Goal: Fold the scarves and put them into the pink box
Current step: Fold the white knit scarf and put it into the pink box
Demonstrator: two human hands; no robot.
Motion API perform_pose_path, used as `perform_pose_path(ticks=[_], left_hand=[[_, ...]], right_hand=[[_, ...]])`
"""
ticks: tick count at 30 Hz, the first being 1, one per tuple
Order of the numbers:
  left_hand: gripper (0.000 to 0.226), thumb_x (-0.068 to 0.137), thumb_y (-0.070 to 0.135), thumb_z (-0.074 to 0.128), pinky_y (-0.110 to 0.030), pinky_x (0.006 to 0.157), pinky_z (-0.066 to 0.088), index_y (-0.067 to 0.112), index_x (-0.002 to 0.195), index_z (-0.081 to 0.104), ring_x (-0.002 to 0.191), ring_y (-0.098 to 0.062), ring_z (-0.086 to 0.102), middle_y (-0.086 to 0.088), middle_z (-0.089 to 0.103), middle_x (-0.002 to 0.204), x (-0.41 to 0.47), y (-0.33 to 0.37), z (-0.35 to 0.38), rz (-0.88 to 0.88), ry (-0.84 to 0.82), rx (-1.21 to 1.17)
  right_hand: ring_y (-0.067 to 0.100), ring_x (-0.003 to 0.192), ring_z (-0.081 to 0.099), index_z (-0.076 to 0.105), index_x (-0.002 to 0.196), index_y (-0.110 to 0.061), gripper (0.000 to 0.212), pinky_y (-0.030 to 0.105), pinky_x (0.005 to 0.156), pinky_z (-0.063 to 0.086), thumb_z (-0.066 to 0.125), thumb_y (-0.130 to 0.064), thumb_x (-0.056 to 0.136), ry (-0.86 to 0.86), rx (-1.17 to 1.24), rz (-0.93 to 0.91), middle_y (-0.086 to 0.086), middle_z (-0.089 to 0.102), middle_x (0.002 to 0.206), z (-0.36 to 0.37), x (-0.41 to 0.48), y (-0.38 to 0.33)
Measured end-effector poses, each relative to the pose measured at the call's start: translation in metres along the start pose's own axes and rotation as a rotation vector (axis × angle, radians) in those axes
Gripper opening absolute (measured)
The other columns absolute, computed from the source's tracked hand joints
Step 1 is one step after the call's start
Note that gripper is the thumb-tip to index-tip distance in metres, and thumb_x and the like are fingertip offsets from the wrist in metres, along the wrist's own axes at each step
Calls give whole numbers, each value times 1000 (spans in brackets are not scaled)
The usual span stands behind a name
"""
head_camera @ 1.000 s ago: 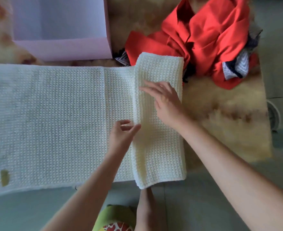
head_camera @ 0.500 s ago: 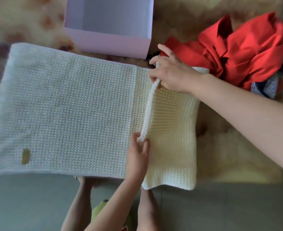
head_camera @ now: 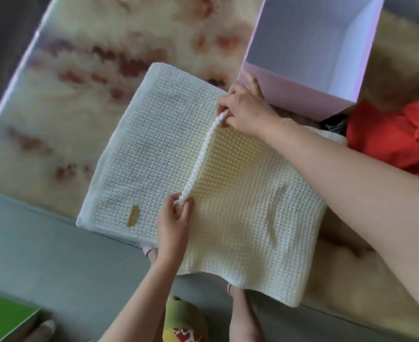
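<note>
Halfway through folding the white knit scarf (head_camera: 154, 154): left hand (head_camera: 172, 228) and right hand (head_camera: 245, 112) both pinched on its raised edge. Pink box (head_camera: 302, 87) empty; red scarf (head_camera: 388, 141) unfolded.

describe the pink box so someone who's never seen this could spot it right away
Start at the cream knit scarf on the patterned rug. Just beyond its far edge, by the right hand, stands the pink box. It is the only rigid, open-topped thing, unlike the red cloth beside it.
</note>
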State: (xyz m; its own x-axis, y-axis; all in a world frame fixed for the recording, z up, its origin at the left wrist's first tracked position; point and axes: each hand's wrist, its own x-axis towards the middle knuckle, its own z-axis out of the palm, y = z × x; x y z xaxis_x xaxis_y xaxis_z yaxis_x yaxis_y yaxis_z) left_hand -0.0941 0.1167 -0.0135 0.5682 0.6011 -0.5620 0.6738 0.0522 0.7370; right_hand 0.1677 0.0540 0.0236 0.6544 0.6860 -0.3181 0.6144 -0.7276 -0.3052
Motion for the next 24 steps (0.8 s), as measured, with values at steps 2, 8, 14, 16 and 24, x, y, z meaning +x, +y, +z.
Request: perform_pose_path(ticks=[2,8,14,16,24], left_hand=[[14,91,26,59,-10,53,38,20,103,56,60,-3,49,5,54,67,9,0,-19,0,41,-17],[20,90,30,59,-19,70,45,20,108,57,76,-9,57,4,60,80,56,1,-75,-55,168,-70],[15,90,23,60,-18,71,36,17,104,62,81,-8,52,6,60,85,99,4,-116,11,227,-49],[18,91,23,59,-13,68,32,14,106,63,82,-9,53,5,61,88,109,3,-124,9,253,-6],[20,85,42,62,-27,72,46,29,100,61,84,-12,60,4,64,87,128,1,-134,-85,106,9]], right_hand=[[31,145,-5,64,107,-20,20,33,115,-7,61,-17,88,-7,-4,-12,10,43,128,0,21,-26],[26,143,6,66,104,-22,18,23,111,7,59,-18,89,96,8,-60,8,44,122,4,83,-89],[31,142,8,68,97,-23,15,20,111,0,60,-18,86,111,-22,-64,0,30,104,19,138,-121],[32,141,10,69,97,-23,15,24,113,1,63,-19,84,97,-36,-62,2,32,105,25,151,-128],[26,130,35,46,135,-16,57,32,108,17,63,-37,85,123,-30,0,6,45,138,37,155,-111]])
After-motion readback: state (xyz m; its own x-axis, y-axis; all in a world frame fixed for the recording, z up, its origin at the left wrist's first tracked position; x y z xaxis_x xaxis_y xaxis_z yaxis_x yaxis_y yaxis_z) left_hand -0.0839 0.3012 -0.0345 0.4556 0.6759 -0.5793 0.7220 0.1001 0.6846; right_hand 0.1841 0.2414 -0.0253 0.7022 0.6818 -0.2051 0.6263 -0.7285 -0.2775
